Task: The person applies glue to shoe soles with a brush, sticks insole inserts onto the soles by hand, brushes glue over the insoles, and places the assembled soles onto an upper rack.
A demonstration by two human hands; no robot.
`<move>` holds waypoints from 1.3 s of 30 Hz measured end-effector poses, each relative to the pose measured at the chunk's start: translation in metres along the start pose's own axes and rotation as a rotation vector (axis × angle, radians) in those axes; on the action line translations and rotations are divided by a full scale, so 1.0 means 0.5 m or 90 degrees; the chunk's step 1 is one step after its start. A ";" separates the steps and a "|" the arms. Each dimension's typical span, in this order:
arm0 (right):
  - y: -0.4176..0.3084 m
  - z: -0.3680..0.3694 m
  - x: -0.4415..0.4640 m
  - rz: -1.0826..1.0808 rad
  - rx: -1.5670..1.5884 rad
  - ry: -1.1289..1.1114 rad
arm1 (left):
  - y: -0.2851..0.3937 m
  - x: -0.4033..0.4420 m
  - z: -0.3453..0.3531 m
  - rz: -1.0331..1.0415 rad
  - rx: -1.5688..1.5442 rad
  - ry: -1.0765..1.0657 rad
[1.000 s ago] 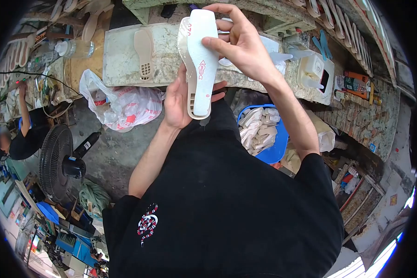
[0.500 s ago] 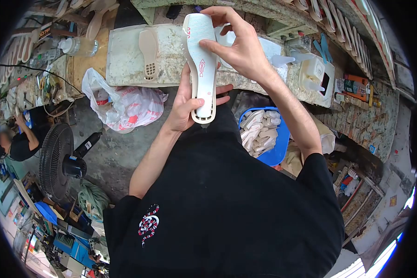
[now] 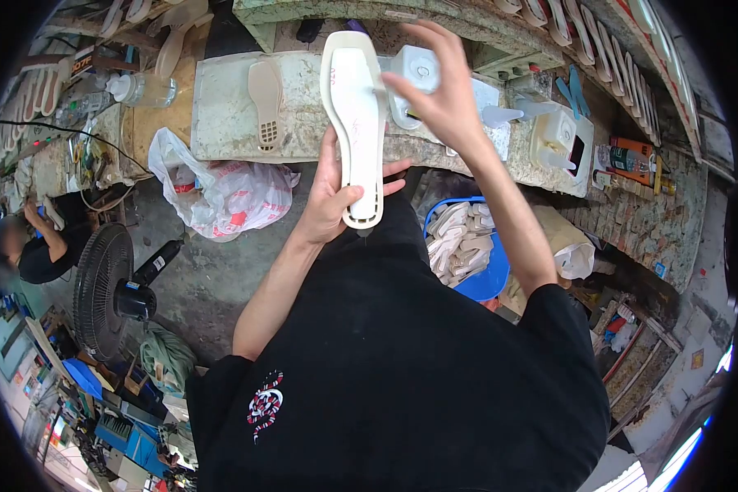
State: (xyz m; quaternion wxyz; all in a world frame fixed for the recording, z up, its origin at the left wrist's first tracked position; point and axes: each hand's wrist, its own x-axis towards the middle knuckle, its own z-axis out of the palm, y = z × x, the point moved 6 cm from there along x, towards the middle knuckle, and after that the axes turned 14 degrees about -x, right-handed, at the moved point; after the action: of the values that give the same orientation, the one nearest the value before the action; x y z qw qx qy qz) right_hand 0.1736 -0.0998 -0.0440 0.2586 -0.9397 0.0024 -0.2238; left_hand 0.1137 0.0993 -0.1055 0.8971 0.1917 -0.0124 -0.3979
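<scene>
My left hand (image 3: 328,209) grips the heel end of a cream shoe sole (image 3: 327,90), thumb on top and fingers behind it. A shiny white sole-shaped sheet (image 3: 357,98) with faint red marks lies within the sole's raised rim; black slots show at the heel end. To the right, my right hand (image 3: 443,102) is lifted away, fingers apart and slightly blurred, holding nothing. Behind it stands a white container (image 3: 418,66). A beige sole (image 3: 264,102) with a grid of holes lies on the worktable (image 3: 221,98).
A blue basin (image 3: 488,283) of pale sole pieces (image 3: 459,238) stands below the worktable. A white plastic bag (image 3: 230,197) hangs at left, near a black fan (image 3: 102,291). Another person (image 3: 45,254) is far left. Spouted containers (image 3: 555,131) stand at right; soles line the upper rack (image 3: 586,37).
My right hand has let go of the white sheet and moved off to the right. The sheet, which overlapped the sole's edge, now sits inside its rim. My left hand keeps its hold.
</scene>
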 end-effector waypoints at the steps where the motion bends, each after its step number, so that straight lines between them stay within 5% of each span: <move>1: 0.047 -0.004 -0.025 0.060 0.020 0.022 | 0.006 -0.003 -0.005 0.010 -0.006 0.004; 5: 0.329 0.098 -0.239 0.438 0.025 0.058 | 0.020 -0.020 -0.037 0.039 -0.015 0.045; 7: 0.434 0.186 -0.329 0.464 -0.063 -0.022 | 0.020 -0.028 -0.058 0.035 0.000 0.073; 12: 0.444 0.271 -0.302 0.388 0.038 -0.117 | 0.005 -0.038 -0.078 0.010 0.010 0.111; 16: 0.433 0.263 -0.283 0.293 -0.107 -0.191 | -0.001 -0.034 -0.080 0.000 0.013 0.120; 22: 0.411 0.198 -0.337 0.393 0.092 -0.133 | 0.010 -0.022 -0.080 0.012 0.016 0.113; 39: 0.401 0.274 -0.391 0.351 0.084 -0.051 | -0.020 -0.022 -0.076 -0.025 0.018 0.132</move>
State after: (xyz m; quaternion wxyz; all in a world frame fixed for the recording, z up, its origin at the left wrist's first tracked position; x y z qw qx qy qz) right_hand 0.0777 -0.1833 -0.3286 0.3702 -0.8928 0.2331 -0.1073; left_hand 0.1058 0.1141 -0.1428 0.8829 0.2448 0.0789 -0.3928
